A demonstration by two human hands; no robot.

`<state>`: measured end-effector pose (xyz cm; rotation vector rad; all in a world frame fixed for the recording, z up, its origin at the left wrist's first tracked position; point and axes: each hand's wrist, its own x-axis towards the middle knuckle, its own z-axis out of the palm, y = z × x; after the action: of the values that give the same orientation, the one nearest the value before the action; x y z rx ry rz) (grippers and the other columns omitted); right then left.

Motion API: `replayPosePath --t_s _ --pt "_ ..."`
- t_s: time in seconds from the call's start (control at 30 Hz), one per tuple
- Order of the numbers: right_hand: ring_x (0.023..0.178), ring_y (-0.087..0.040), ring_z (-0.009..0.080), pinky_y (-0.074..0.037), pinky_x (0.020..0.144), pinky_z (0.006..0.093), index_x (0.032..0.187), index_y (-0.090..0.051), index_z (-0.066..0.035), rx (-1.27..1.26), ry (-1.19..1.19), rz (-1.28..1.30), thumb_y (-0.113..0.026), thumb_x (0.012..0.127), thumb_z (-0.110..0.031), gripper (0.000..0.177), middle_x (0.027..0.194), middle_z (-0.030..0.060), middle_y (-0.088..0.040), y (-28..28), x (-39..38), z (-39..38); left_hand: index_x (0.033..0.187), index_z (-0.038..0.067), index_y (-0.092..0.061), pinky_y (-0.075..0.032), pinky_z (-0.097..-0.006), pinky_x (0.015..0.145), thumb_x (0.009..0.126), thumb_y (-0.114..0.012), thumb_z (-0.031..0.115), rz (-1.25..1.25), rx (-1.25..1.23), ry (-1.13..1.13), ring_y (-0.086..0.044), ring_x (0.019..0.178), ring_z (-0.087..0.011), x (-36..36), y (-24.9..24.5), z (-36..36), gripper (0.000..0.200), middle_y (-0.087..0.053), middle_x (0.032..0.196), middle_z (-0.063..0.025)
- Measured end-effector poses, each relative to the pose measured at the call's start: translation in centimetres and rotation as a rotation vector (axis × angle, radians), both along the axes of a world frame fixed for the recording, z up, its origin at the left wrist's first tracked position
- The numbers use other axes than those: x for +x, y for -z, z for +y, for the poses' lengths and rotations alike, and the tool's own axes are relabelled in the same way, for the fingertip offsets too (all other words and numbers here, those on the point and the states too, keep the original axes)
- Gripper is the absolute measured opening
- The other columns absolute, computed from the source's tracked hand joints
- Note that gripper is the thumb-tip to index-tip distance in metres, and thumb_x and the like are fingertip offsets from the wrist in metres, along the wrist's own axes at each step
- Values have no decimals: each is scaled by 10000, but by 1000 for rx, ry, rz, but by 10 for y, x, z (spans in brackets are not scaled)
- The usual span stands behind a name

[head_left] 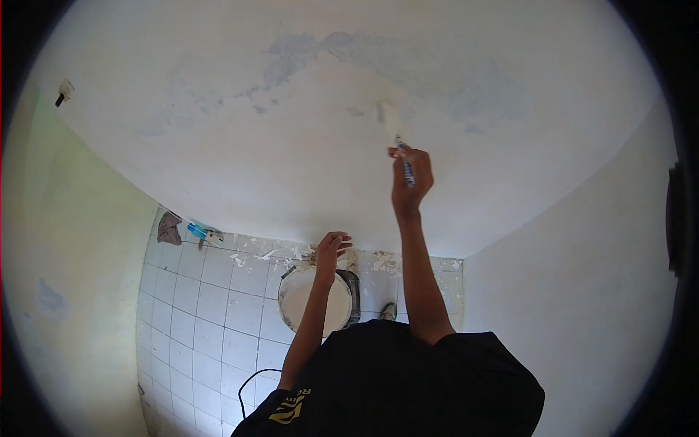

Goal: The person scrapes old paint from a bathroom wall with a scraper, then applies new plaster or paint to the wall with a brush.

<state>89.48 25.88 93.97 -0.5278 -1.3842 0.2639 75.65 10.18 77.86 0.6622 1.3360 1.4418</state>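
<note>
My right hand [412, 175] is closed around the patterned handle of a paintbrush [399, 138]. The brush's pale, slightly blurred head lies against the off-white wall [306, 160], close to some grey-blue patches [291, 58] in its surface. Lower down, my left hand [333, 251] hangs in front of the wall with nothing in it, its fingers loosely bent and apart. Beneath my left forearm stands a round bucket [302, 302] of creamy white paint, partly hidden by the arm.
White floor tiles [211, 306] carry paint flakes along the wall's foot. In the left corner lie a brown rag [170, 228] and a blue-and-white object [205, 234]. Side walls close in left and right. A black cable [242, 393] loops beside me, and a green sandal [389, 312] shows.
</note>
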Motion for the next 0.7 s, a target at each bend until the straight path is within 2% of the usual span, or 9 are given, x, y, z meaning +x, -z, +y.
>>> replayPosePath --t_s 0.17,0.3,0.37,0.4,0.47,0.5,0.57,0.63,0.7 --pt "873 -682 255 -572 754 337 913 -619 5 25 133 -17 -607 803 120 160 946 152 -609 0 30 0 1066 89 -620 -459 -312 799 966 -490 228 -1 -11 11 -646 937 -175 6 3 1 215 -668 1043 -63" --pt "913 -677 286 -573 775 353 974 -645 -20 138 196 -187 -652 766 111 246 1022 169 -598 -5 27 -14 1062 99 -621 -452 -307 808 965 -492 228 -13 -12 29 -644 945 -170 7 8 6 207 -669 1049 -61" --pt "943 -658 316 -568 763 375 982 -650 -34 193 143 -443 -673 751 74 255 1044 175 -593 -7 14 -5 1062 99 -620 -451 -305 809 963 -494 230 -15 -14 36 -643 949 -170 8 7 7 207 -668 1053 -61" --pt "943 -658 316 -568 763 375 982 -650 -34 192 146 -442 -673 751 74 255 1044 175 -593 1 13 0 1059 101 -620 -440 -315 813 965 -484 229 -19 -6 41 -643 939 -162 10 4 6 208 -671 1045 -55" --pt "955 -640 329 -560 749 390 985 -653 -47 170 24 -663 -677 756 22 240 1047 170 -594 16 6 9 1056 103 -620 -429 -325 816 967 -475 227 -19 10 47 -643 929 -153 10 -1 7 211 -673 1038 -48" --pt "955 -640 329 -560 749 390 985 -653 -47 175 25 -662 -677 756 22 240 1047 170 -594 22 6 10 1056 103 -620 -429 -324 819 967 -475 227 -12 3 50 -643 930 -153 11 -2 8 210 -674 1038 -48" --pt "933 -638 319 -559 733 386 975 -657 -56 152 -28 -852 -670 772 -9 209 1046 172 -599 29 11 3 1056 104 -620 -429 -324 822 967 -475 227 -6 0 49 -644 930 -153 12 -4 8 210 -674 1038 -48" --pt "925 -645 319 -557 743 384 952 -656 -51 113 -71 -852 -672 767 6 194 1047 171 -600 26 21 -7 1060 100 -617 -429 -329 828 967 -473 229 0 2 46 -645 936 -156 11 -7 8 214 -674 1043 -50" --pt "905 -652 331 -556 749 387 933 -651 -41 -82 -147 -711 -673 764 14 179 1037 172 -601 11 33 -15 1062 96 -616 -439 -329 834 961 -489 243 -5 7 43 -642 952 -169 9 -6 9 219 -671 1047 -58"
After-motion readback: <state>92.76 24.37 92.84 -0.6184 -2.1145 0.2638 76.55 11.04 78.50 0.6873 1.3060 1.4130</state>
